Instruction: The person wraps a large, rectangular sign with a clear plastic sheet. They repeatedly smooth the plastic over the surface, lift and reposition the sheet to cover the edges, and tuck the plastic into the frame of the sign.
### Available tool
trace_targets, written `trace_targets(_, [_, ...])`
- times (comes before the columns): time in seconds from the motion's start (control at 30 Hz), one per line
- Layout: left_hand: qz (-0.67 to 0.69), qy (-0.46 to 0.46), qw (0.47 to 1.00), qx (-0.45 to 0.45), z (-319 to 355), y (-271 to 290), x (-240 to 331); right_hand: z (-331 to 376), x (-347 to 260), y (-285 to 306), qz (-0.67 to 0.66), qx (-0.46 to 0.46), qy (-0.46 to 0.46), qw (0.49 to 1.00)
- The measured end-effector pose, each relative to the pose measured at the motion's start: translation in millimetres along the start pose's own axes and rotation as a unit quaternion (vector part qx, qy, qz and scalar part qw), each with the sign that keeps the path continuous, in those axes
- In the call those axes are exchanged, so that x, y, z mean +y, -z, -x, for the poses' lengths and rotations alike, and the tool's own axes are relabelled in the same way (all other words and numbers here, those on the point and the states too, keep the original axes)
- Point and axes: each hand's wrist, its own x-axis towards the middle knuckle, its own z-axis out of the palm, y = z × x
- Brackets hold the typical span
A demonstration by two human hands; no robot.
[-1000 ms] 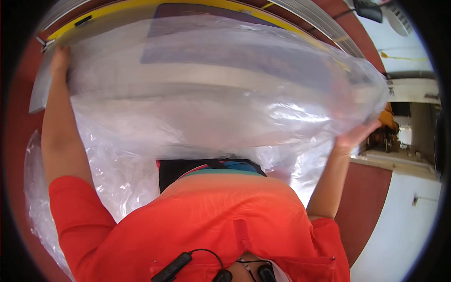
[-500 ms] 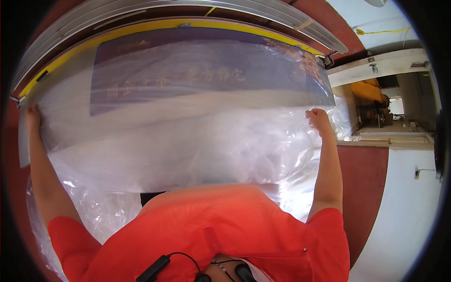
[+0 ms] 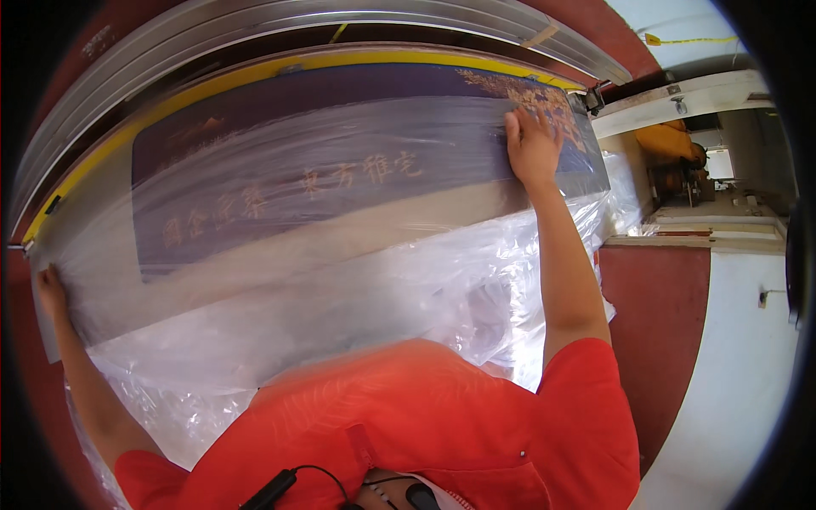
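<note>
Left hand (image 3: pixel 53 291): far left of the frame, at the left edge of the film-covered surface, fingers curled; whether they pinch anything I cannot tell.
Right hand (image 3: pixel 535 153): upper right of the frame, bare, holding nothing, fingers extended and a little parted, laid over the film near the panel's right end.
Clear, crinkled plastic film (image 3: pixel 382 289): spread from the lower left across the centre to the right, bright with glare nearest the body; its far edge runs slantwise over the panel.
Dark blue-purple rectangular panel (image 3: pixel 357 82): upper centre, mostly beneath the film, with gold lettering (image 3: pixel 346 176) and a gold branch pattern (image 3: pixel 501 82) at upper right.
Pale grey flat surface (image 3: pixel 93 246): around the panel, showing at the left.
Yellow strip (image 3: pixel 382 57): curving along the far side of the panel.
Silver metal rails (image 3: pixel 340 17): across the top of the frame, beyond the strip.
Red short-sleeved shirt (image 3: pixel 399 399): lower centre, on the person.
</note>
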Motion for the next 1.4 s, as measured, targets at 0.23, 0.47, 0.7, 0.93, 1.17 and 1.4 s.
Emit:
trace_targets(0.23, [0.064,0.004,0.996,-0.067,-4.4,42.6,-3.6,-35.6,56.5,-34.9,-0.128,0.096,-0.056,0.986])
trace_targets(0.47, [0.208,0.032,0.978,0.012,-40.4,63.6,10.3,-51.1,48.1,-16.8,-0.183,0.118,0.018,0.976])
trace_targets(0.7, [0.034,0.039,0.988,0.148,-78.7,3.3,-7.4,-64.2,57.7,-40.1,-0.263,0.102,-0.085,0.956])
trace_targets(0.93, [0.076,0.149,0.986,0.014,-139.2,-40.1,61.7,-132.2,56.4,-54.7,-0.289,0.064,-0.217,0.930])
trace_targets(1.17, [0.324,0.219,0.920,0.033,-139.2,-52.0,49.2,-118.8,27.4,-60.7,-0.270,0.068,-0.324,0.904])
trace_targets(1.4, [0.440,0.237,0.866,0.035,-130.0,-45.7,54.7,-116.9,33.2,-68.2,-0.249,0.104,-0.341,0.901])
